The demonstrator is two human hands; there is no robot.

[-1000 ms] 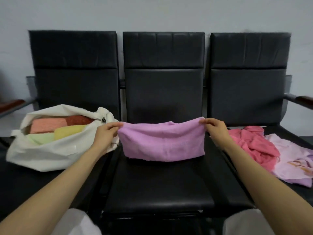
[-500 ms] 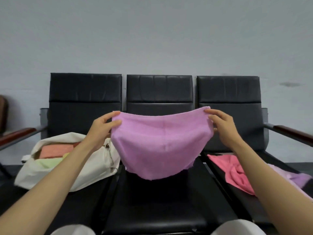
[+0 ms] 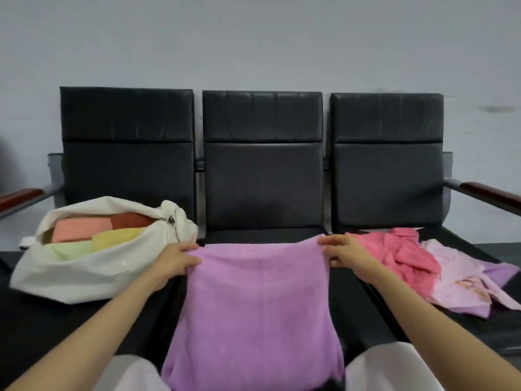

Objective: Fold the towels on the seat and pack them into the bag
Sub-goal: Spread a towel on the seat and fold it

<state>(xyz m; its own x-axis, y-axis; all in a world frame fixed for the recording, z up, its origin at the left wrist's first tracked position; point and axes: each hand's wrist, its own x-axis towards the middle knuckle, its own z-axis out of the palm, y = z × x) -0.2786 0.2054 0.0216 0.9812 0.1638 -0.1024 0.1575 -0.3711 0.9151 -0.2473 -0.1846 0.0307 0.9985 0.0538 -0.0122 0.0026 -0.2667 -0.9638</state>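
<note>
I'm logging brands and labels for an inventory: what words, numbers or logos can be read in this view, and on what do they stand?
No text can be read anywhere in this view.
purple towel: plain, no label showing.
cloth bag: plain; the tab at its left end is too small to read.
pale pink towel: carries a printed picture, blurred; no letters can be made out.

The middle black leather seat (image 3: 262,237) is covered by a spread purple towel (image 3: 259,306); the open mouth of the cream canvas bag (image 3: 84,277) is partly filled by folded towels (image 3: 98,235).
</note>
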